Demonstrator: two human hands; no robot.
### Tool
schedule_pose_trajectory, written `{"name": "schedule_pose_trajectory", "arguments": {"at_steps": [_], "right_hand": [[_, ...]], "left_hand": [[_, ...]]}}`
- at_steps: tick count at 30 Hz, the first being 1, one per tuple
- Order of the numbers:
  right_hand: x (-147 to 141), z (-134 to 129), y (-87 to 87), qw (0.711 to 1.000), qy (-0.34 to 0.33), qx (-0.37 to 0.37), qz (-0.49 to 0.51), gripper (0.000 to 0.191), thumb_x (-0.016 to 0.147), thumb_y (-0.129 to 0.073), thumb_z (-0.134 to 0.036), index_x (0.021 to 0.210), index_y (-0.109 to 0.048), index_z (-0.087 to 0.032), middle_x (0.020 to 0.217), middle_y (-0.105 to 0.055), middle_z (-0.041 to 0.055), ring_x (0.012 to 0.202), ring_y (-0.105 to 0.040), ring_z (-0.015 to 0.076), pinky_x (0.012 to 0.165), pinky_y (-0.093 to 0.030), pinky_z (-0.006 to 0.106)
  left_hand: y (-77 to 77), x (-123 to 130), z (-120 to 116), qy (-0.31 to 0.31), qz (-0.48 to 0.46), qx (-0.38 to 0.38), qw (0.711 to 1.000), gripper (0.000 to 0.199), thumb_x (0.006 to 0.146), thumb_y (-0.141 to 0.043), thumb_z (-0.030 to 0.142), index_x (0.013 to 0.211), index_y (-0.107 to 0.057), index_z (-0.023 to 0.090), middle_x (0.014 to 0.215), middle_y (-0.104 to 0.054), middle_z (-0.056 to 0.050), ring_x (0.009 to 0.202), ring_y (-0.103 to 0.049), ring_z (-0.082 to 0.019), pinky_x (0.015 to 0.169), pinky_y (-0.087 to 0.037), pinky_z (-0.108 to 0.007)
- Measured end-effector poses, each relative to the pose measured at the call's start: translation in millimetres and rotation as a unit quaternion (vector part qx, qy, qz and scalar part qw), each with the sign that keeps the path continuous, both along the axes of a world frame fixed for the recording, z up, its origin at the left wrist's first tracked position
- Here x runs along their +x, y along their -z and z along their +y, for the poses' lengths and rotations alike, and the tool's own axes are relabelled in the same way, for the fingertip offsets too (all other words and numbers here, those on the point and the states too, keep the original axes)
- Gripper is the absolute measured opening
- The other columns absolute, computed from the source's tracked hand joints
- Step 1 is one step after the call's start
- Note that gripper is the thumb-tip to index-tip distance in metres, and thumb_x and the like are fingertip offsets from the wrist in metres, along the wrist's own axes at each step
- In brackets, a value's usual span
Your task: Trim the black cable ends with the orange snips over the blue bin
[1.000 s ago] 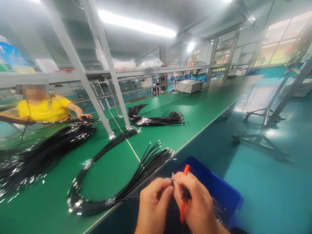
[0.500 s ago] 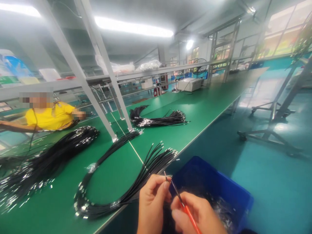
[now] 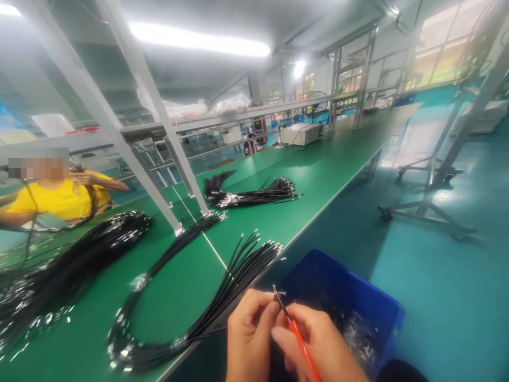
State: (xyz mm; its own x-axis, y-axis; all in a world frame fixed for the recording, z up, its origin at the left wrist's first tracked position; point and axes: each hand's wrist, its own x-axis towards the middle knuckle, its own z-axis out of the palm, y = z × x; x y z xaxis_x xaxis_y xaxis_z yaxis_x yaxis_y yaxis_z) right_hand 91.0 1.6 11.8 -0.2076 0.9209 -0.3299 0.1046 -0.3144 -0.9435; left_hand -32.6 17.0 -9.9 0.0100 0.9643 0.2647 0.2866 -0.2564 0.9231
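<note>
My left hand [image 3: 254, 326] is pinched on the end of a thin cable near the bottom centre, its pale tip showing at the fingertips. Beside it, my right hand [image 3: 314, 339] is closed round a thin tool [image 3: 299, 339] with a red handle and a dark metal end, which meets the cable end. Just beyond my hands, a curved bundle of black cables [image 3: 226, 292] lies on the green table [image 3: 178, 297], its pale ends fanned toward the table edge.
Below the table edge stands a blue bin [image 3: 358, 292] with clear scraps inside. Another cable bundle [image 3: 254, 196] lies farther back, a large pile [image 3: 91, 249] at left. Metal posts [image 3: 155, 95] rise from the table. A person in yellow [image 3: 59, 199] handles cables at far left.
My right hand and the tool have come closer to my left hand, and the tool end now meets the cable tip. The person in yellow has raised a hand. The view has shifted slightly.
</note>
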Motion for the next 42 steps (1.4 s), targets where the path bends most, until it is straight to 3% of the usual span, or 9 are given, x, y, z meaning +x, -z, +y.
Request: {"name": "schedule_pose_trajectory", "arguments": {"at_steps": [8, 13, 18, 26, 33, 39, 42], "right_hand": [[4, 3, 2.0, 0.999, -0.012, -0.039, 0.035, 0.019, 0.070, -0.060, -0.038, 0.067, -0.052, -0.021, 0.040, -0.047, -0.0077, 0.028, -0.035, 0.0054, 0.027, -0.026, 0.015], [13, 1, 9.9, 0.995, -0.017, -0.040, 0.091, 0.030, 0.070, -0.061, -0.048, 0.070, -0.049, -0.020, 0.044, -0.051, -0.0074, 0.030, -0.034, 0.0030, 0.032, -0.025, 0.015], [17, -5, 8.4, 0.994, -0.052, -0.029, 0.091, 0.027, 0.070, -0.062, -0.042, 0.066, -0.049, -0.018, 0.045, -0.041, -0.0095, 0.037, -0.033, 0.0035, 0.034, -0.021, 0.014], [13, 2, 4.7, 0.997, -0.047, -0.051, 0.036, 0.022, 0.075, -0.059, -0.037, 0.069, -0.050, -0.019, 0.044, -0.049, -0.0084, 0.030, -0.035, 0.0023, 0.028, -0.023, 0.012], [15, 7, -0.9, 0.996, -0.057, -0.067, 0.020, 0.018, 0.075, -0.056, -0.034, 0.067, -0.050, -0.019, 0.041, -0.050, -0.0091, 0.024, -0.033, 0.0022, 0.027, -0.024, 0.013], [20, 3, 5.6, 0.999, -0.024, -0.041, -0.006, 0.017, 0.077, -0.054, -0.032, 0.065, -0.048, -0.021, 0.037, -0.046, -0.0110, 0.024, -0.027, 0.0020, 0.030, -0.025, 0.015], [23, 0, 15.6, 0.998, 0.051, 0.019, 0.009, 0.018, 0.068, -0.064, -0.032, 0.066, -0.051, -0.021, 0.045, -0.051, -0.0085, 0.035, -0.039, 0.0054, 0.037, -0.032, 0.018]], "left_hand": [[-2.2, 3, 2, -0.008, 0.022, -0.001, 1.000, 0.016, 0.081, -0.058, 0.022, 0.070, -0.070, 0.019, 0.067, -0.065, -0.001, 0.063, -0.061, -0.016, 0.060, -0.048, -0.023], [3.8, 4, 4, -0.029, -0.018, -0.025, 0.999, 0.013, 0.079, -0.061, 0.025, 0.075, -0.071, 0.018, 0.063, -0.062, 0.000, 0.051, -0.057, -0.013, 0.049, -0.047, -0.021], [7.5, 5, 4, -0.050, -0.027, 0.006, 0.998, 0.012, 0.079, -0.061, 0.025, 0.075, -0.070, 0.019, 0.063, -0.062, 0.000, 0.050, -0.056, -0.013, 0.047, -0.048, -0.021], [7.5, 8, 1, -0.051, 0.019, 0.067, 0.996, 0.013, 0.078, -0.060, 0.017, 0.069, -0.069, 0.020, 0.068, -0.068, -0.001, 0.062, -0.064, -0.016, 0.056, -0.051, -0.022], [11.9, 10, 4, -0.054, 0.037, 0.070, 0.995, 0.014, 0.078, -0.059, 0.019, 0.068, -0.069, 0.020, 0.069, -0.068, -0.002, 0.063, -0.063, -0.018, 0.057, -0.051, -0.024], [14.6, 13, 7, -0.045, 0.033, 0.026, 0.998, 0.014, 0.080, -0.057, 0.021, 0.072, -0.069, 0.020, 0.068, -0.066, -0.001, 0.062, -0.062, -0.017, 0.058, -0.050, -0.025], [15.5, 14, 8, -0.035, 0.017, -0.009, 0.999, 0.012, 0.080, -0.058, 0.022, 0.076, -0.069, 0.020, 0.070, -0.067, -0.002, 0.064, -0.063, -0.018, 0.058, -0.050, -0.025]]}}
